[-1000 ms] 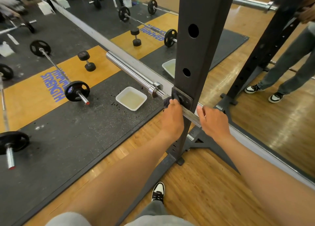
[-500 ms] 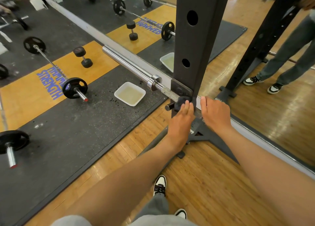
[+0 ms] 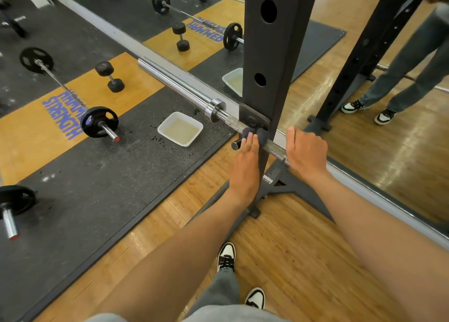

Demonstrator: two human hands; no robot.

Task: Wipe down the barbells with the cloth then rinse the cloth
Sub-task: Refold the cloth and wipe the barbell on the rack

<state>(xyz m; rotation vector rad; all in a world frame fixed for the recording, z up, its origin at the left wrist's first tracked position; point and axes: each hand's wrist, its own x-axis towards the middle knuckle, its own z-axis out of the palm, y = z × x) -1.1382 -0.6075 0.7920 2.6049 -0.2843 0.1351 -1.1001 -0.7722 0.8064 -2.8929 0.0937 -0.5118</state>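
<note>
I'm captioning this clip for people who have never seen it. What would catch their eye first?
The chrome barbell runs diagonally across the middle, racked on the black upright. Beside the upright, the left hand presses a dark cloth on the bar while the right hand grips it. A white tray of cloudy liquid sits on the mat.

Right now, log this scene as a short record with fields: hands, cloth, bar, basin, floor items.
left hand: presses the cloth onto the bar with straight fingers
right hand: grips the bar, right of the rack post
cloth: dark, bunched on the bar at the post
bar: chrome, resting in the rack
basin: white, cloudy liquid, on the black mat left of the rack
floor items: loaded barbell, dumbbell
</note>
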